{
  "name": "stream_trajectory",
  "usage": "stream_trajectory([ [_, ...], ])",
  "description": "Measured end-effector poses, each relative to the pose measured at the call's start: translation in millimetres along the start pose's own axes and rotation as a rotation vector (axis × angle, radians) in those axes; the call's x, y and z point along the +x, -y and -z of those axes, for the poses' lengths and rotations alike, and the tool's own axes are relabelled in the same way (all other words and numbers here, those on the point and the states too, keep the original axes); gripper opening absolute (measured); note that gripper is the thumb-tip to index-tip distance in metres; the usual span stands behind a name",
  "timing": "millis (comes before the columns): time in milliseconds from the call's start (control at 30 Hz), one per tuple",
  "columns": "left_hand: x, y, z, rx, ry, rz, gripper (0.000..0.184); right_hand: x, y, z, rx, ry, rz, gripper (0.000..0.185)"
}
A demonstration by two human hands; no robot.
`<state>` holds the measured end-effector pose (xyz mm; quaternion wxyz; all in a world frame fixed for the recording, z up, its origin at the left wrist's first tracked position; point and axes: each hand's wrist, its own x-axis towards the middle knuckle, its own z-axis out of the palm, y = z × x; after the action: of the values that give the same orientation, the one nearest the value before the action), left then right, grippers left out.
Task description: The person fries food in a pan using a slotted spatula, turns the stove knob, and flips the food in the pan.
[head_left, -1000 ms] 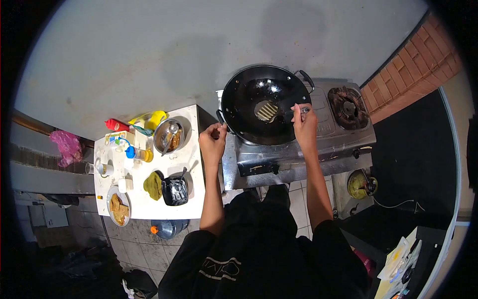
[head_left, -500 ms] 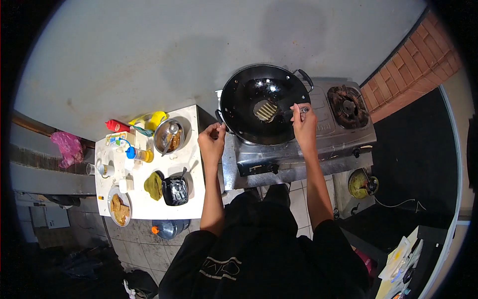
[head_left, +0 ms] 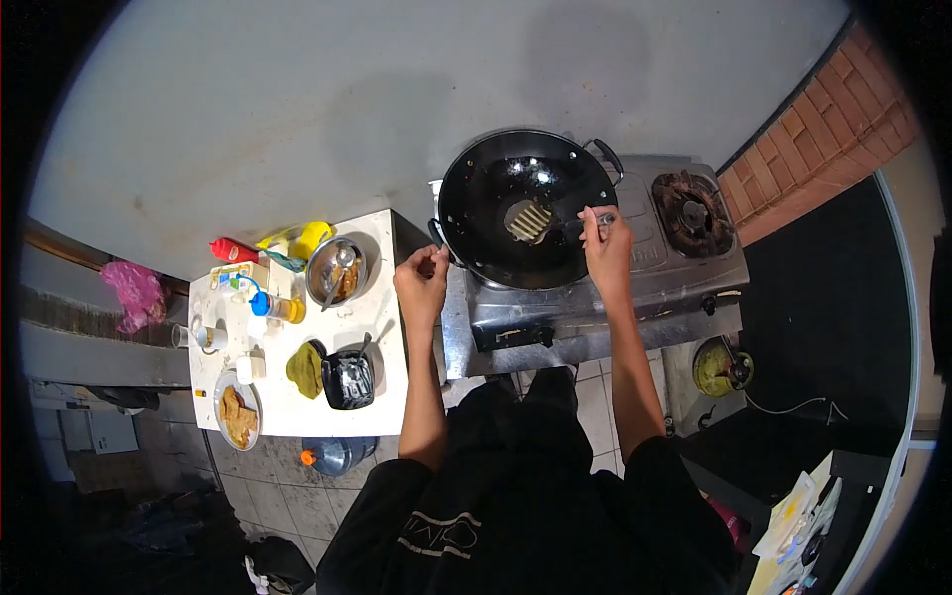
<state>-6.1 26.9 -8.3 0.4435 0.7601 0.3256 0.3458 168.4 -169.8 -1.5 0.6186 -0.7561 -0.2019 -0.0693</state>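
A large black wok (head_left: 496, 178) sits on the left burner of a metal gas stove (head_left: 625, 297). My right hand (head_left: 605, 238) is closed round the handle of a slotted spatula (head_left: 531, 221), whose head rests inside the wok. Beside the wok's left handle (head_left: 436, 232) is my left hand (head_left: 423, 278), its fingers pinched together at the rim. Whether those fingers hold anything is too small to tell.
On the white table (head_left: 297, 412) at left stand a metal bowl (head_left: 322, 260) with food and a spoon, a black bowl (head_left: 349, 382), a green cloth (head_left: 305, 371), several bottles and a plate of food (head_left: 238, 416). A second burner (head_left: 691, 213) is at right.
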Motion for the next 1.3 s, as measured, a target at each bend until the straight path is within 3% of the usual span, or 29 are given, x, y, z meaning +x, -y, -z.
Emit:
stream_trajectory([
  [367,-1.1,-1.1,1.8,0.045,0.003,-0.048,0.025,-2.8,19.4,7.1,-0.002,-0.034,-0.064,0.021],
  [467,-1.6,-2.5,3.3,0.035,0.012,-0.040,0.026,0.1,27.7,18.2,0.156,-0.099,-0.037,0.024],
  [733,-1.1,-5.2,3.5,0.010,0.031,-0.031,0.027,-3.1,37.3,35.6,-0.032,-0.011,-0.040,0.025],
  [833,-1.8,-10.5,6.1,0.001,0.080,0.106,0.029,-5.9,26.6,26.9,0.017,-0.022,-0.049,0.025],
  [933,-2.4,-6.9,4.5,-0.012,0.081,0.099,0.029,-7.3,19.0,18.9,0.025,-0.025,-0.057,0.026],
  [1000,-2.4,-2.6,2.5,-0.015,0.034,-0.017,0.028,-8.6,18.6,15.8,0.012,-0.013,-0.057,0.026],
  [1300,-3.2,1.9,1.8,-0.042,0.050,-0.001,0.028,-11.6,14.8,13.5,0.017,-0.010,-0.046,0.023],
])
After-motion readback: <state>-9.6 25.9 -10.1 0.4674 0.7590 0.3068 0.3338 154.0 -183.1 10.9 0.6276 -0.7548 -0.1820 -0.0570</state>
